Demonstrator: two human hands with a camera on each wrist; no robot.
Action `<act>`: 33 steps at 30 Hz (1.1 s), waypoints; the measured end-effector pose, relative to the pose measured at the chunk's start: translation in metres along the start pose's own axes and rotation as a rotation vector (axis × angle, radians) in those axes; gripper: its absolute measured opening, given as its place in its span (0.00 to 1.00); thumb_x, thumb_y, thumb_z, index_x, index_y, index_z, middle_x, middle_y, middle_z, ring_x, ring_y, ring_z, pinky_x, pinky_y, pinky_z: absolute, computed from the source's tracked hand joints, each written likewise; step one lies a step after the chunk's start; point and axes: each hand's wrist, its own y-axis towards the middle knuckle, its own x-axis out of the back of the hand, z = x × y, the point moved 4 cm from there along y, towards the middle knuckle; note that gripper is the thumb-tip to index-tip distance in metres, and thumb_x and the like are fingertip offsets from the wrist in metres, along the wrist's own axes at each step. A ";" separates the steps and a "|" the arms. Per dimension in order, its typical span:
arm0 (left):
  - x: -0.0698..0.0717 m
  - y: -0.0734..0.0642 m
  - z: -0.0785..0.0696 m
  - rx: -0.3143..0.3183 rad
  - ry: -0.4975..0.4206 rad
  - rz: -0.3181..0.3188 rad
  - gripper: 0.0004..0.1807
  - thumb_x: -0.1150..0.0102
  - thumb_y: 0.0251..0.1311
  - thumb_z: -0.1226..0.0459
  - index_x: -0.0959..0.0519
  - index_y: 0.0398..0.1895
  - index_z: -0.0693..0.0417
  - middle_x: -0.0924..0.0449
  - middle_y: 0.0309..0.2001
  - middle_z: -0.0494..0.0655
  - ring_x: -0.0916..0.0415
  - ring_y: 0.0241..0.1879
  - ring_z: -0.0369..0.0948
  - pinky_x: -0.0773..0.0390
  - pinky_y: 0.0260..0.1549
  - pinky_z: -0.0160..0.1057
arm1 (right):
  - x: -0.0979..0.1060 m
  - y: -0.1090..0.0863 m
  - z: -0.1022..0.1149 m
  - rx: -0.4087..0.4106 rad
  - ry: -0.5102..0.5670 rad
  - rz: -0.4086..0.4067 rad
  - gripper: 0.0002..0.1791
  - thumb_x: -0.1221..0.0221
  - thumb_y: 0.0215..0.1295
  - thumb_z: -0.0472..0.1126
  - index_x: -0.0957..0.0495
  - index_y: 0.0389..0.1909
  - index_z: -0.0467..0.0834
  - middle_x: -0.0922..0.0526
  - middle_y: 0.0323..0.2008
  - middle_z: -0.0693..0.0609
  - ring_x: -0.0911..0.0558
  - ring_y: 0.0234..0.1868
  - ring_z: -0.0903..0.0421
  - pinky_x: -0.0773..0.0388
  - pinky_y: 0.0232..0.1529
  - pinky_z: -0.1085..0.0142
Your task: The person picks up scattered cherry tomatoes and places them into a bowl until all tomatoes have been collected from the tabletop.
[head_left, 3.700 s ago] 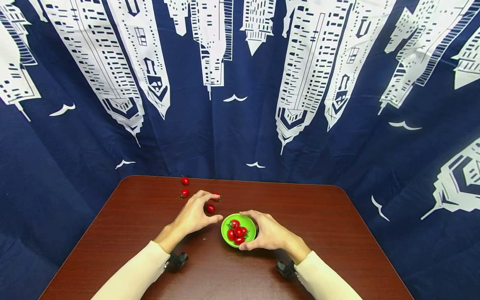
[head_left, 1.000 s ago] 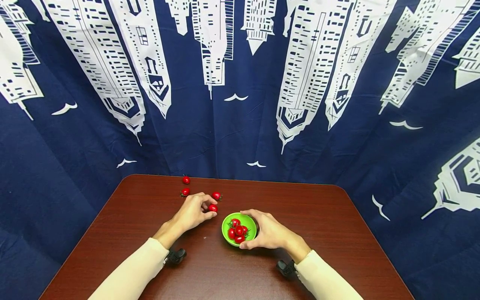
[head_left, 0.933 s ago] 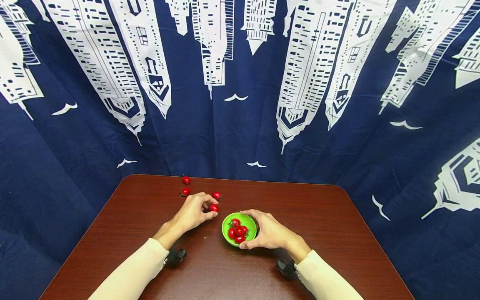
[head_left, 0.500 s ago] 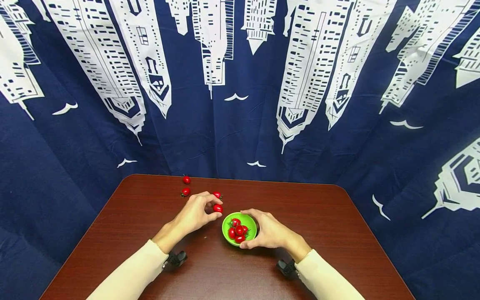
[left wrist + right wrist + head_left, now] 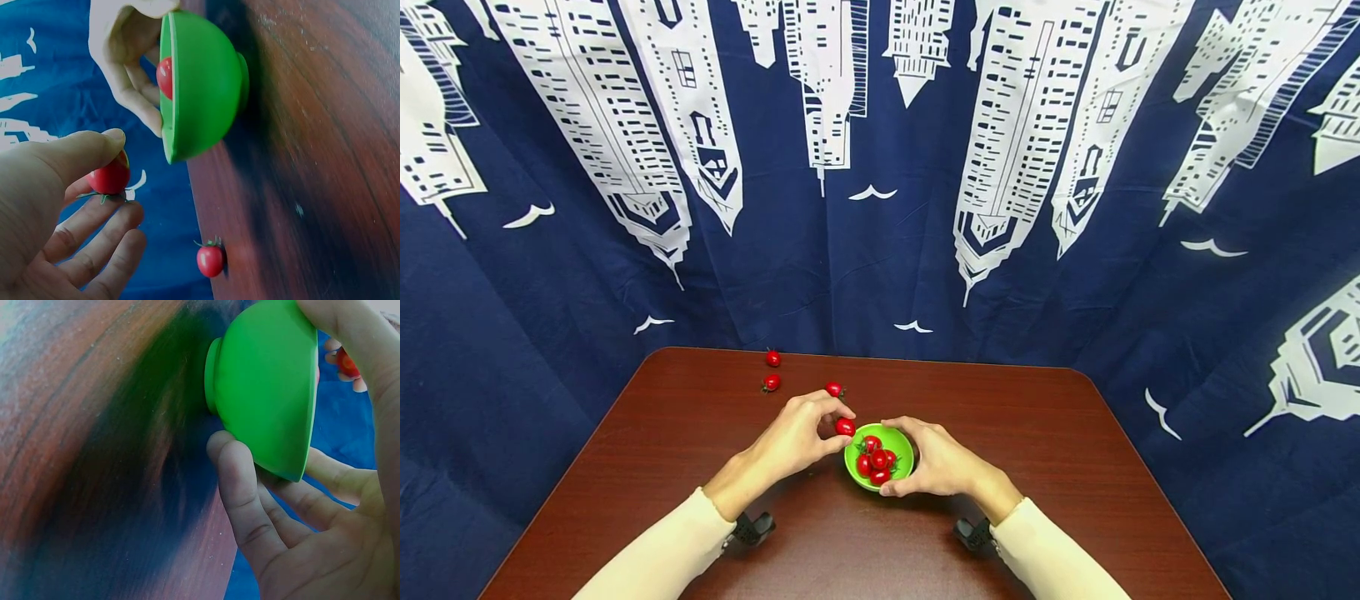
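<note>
In the head view, the relation the coming move seems to turn on is between the held tomato [image 5: 845, 427] and the green bowl [image 5: 852, 467]: the fruit sits at the rim's 10 o'clock, so the bowl's middle lies at about 4 o'clock from it. The left hand [image 5: 805, 432], the nearer of the 2 to that fruit, pinches it between thumb and forefinger, the other 3 fingers off it; the left wrist view shows it raised and apart from the bowl. It is only slightly long; in that view its axis runs roughly from 1 to 7 o'clock, leafy stem end at about 6 or 7. The bowl is round, with no long axis, and its mouth faces up; I cannot tell whether its foot touches the tabletop [image 5: 1015, 425]. The right hand [image 5: 936, 462] grips it from 3 o'clock, thumb near 6 and forefinger near 12. Inside are gathered tomatoes [image 5: 878, 458], 5 in sight. On the tabletop, 3 loose tomatoes [image 5: 834, 389] lie beyond the left hand, the nearest at 1 o'clock and the other 2 near 11.
</note>
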 end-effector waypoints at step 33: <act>-0.013 -0.006 -0.032 -0.039 0.037 0.099 0.21 0.11 0.64 0.58 0.06 0.57 0.51 0.10 0.51 0.44 0.09 0.47 0.47 0.08 0.48 0.39 | 0.000 -0.001 0.001 0.000 0.013 -0.009 0.54 0.12 0.56 0.63 0.21 0.79 0.45 0.08 0.64 0.56 0.09 0.60 0.57 0.09 0.65 0.59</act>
